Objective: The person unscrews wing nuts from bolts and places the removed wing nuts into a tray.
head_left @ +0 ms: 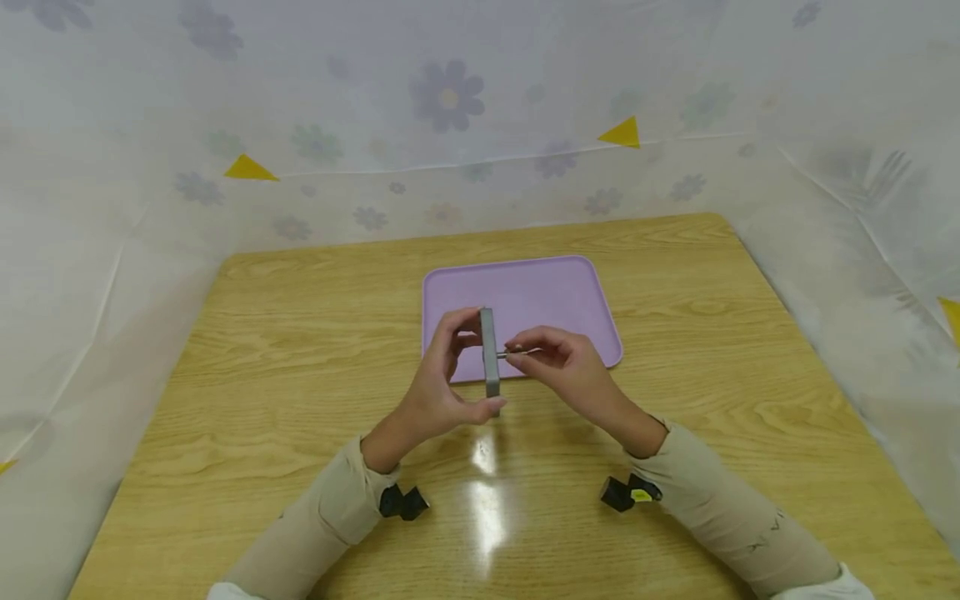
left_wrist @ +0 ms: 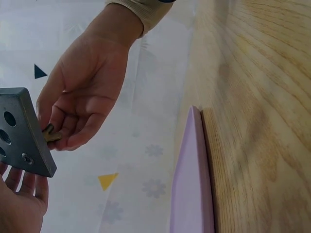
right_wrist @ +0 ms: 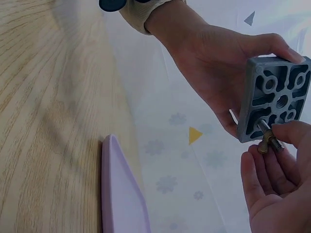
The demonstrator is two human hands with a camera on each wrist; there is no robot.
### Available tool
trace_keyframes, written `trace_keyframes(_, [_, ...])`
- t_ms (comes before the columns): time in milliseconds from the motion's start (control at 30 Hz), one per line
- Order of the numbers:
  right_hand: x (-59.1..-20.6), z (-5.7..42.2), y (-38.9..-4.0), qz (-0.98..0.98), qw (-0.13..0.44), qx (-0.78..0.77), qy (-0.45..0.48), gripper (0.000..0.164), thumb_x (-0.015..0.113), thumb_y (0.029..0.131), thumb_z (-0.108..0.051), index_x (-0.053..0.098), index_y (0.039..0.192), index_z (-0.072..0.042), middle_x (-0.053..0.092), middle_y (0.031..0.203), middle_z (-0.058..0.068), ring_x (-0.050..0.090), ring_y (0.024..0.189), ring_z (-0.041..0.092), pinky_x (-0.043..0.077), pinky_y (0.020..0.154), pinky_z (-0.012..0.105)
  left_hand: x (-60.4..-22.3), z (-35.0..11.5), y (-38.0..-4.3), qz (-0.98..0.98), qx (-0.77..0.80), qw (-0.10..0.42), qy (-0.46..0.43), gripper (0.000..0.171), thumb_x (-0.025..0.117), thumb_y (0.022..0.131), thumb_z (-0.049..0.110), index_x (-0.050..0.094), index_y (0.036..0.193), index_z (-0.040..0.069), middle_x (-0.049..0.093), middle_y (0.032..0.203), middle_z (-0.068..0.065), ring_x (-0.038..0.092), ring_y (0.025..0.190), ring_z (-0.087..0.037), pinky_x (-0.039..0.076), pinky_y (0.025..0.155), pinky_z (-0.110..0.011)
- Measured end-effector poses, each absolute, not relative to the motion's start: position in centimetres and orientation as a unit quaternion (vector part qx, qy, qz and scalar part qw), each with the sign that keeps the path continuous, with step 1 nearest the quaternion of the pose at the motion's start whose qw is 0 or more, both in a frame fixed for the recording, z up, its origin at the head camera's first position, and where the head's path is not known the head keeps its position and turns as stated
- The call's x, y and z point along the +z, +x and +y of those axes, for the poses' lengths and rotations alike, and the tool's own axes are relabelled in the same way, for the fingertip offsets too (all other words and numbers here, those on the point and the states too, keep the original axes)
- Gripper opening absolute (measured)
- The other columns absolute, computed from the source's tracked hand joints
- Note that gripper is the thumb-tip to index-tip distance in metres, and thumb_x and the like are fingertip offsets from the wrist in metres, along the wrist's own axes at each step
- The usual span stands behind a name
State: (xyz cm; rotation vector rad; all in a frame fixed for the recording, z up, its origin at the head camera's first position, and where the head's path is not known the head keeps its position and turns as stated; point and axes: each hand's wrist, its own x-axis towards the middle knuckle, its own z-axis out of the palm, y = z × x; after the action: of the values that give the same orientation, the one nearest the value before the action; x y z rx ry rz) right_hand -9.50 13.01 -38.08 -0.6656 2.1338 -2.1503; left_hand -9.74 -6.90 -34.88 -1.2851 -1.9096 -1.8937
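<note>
Gripping one gray square block (head_left: 490,358) by its edges at the center of the head view, a person's left hand (head_left: 438,390) holds it upright as the right hand (head_left: 570,367) pinches one brass-colored wing nut (right_wrist: 263,147) on a single bolt (right_wrist: 263,124) projecting from the ribbed face. One lilac tray (head_left: 532,287) lies beyond, just above center, on one wood-grain table (head_left: 300,350).
</note>
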Motion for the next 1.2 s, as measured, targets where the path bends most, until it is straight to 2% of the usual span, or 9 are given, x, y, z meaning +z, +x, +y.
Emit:
trace_keyframes(67, [-37.9, 13.0, -9.5, 0.689, 0.006, -0.685, -0.235, 0.017, 0.063, 0.085, 0.002, 0.063, 0.101, 0.003, 0.063, 0.1, 0.011, 0.062, 0.092, 0.022, 0.053, 0.081, 0.037, -34.9, -6.9, -9.7, -0.639, -0.633, 0.08, -0.429, 0.086, 0.074, 0.071, 0.021, 0.024, 0.127, -0.02, 0.039, 0.117, -0.028, 0.044, 0.108, -0.022, 0.042, 0.092, -0.043])
trace_keyframes(233, [-36.6, 12.7, -9.1, 0.688, -0.029, -0.666, -0.286, 0.022, 0.061, 0.079, 0.016, 0.061, 0.1, 0.008, 0.061, 0.098, 0.016, 0.059, 0.095, 0.024, 0.049, 0.088, 0.038, -35.0, -6.9, -9.7, -0.64, -0.633, 0.079, -0.428, 0.089, 0.073, 0.076, 0.034, 0.025, 0.127, -0.021, 0.038, 0.117, -0.029, 0.043, 0.108, -0.022, 0.042, 0.091, -0.043])
trace_keyframes(367, [-36.1, 12.9, -8.9, 0.69, -0.038, -0.66, -0.294, 0.025, 0.061, 0.078, 0.018, 0.059, 0.102, 0.011, 0.059, 0.101, 0.022, 0.058, 0.097, 0.024, 0.047, 0.089, 0.042, -35.1, -7.0, -9.8, -0.638, -0.634, 0.082, -0.429, 0.089, 0.072, 0.077, 0.037, 0.025, 0.128, -0.019, 0.038, 0.118, -0.027, 0.043, 0.108, -0.023, 0.042, 0.091, -0.042])
trace_keyframes(567, [-37.7, 14.0, -9.2, 0.7, -0.033, -0.663, -0.265, 0.028, 0.064, 0.08, 0.01, 0.059, 0.108, 0.006, 0.06, 0.106, 0.016, 0.058, 0.099, 0.026, 0.048, 0.088, 0.04, -36.4, -7.2, -10.7, -0.632, -0.64, 0.086, -0.427, 0.087, 0.077, 0.072, 0.027, 0.026, 0.133, -0.01, 0.039, 0.123, -0.019, 0.043, 0.11, -0.027, 0.042, 0.092, -0.041])
trace_keyframes(733, [-38.5, 14.5, -9.2, 0.71, 0.01, -0.665, -0.232, 0.016, 0.059, 0.09, -0.005, 0.062, 0.104, 0.003, 0.064, 0.101, 0.014, 0.062, 0.095, 0.023, 0.052, 0.083, 0.034, -37.4, -7.2, -11.2, -0.633, -0.642, 0.089, -0.424, 0.087, 0.076, 0.068, 0.023, 0.028, 0.136, -0.003, 0.04, 0.125, -0.015, 0.043, 0.11, -0.03, 0.042, 0.092, -0.043])
trace_keyframes(800, [-38.6, 14.5, -9.2, 0.717, 0.021, -0.661, -0.222, 0.017, 0.056, 0.093, -0.01, 0.064, 0.101, 0.003, 0.066, 0.098, 0.014, 0.063, 0.092, 0.021, 0.053, 0.081, 0.034, -37.5, -7.2, -11.2, -0.632, -0.641, 0.091, -0.425, 0.087, 0.076, 0.069, 0.024, 0.028, 0.136, -0.003, 0.04, 0.124, -0.015, 0.043, 0.11, -0.03, 0.043, 0.091, -0.043])
trace_keyframes(1000, [-38.7, 14.1, -9.4, 0.72, 0.025, -0.659, -0.216, 0.027, 0.045, 0.098, -0.013, 0.065, 0.097, 0.005, 0.067, 0.092, 0.015, 0.065, 0.086, 0.025, 0.054, 0.079, 0.037, -37.5, -7.0, -11.2, -0.632, -0.642, 0.09, -0.424, 0.087, 0.076, 0.07, 0.027, 0.028, 0.136, -0.004, 0.04, 0.124, -0.015, 0.043, 0.11, -0.03, 0.042, 0.092, -0.042])
trace_keyframes(1200, [-38.5, 13.7, -9.5, 0.713, 0.037, -0.666, -0.217, 0.031, 0.04, 0.1, -0.012, 0.064, 0.102, 0.008, 0.067, 0.095, 0.018, 0.065, 0.087, 0.027, 0.053, 0.08, 0.037, -37.5, -7.0, -11.1, -0.633, -0.641, 0.087, -0.425, 0.088, 0.076, 0.071, 0.031, 0.027, 0.136, -0.004, 0.039, 0.125, -0.015, 0.043, 0.11, -0.03, 0.042, 0.092, -0.042])
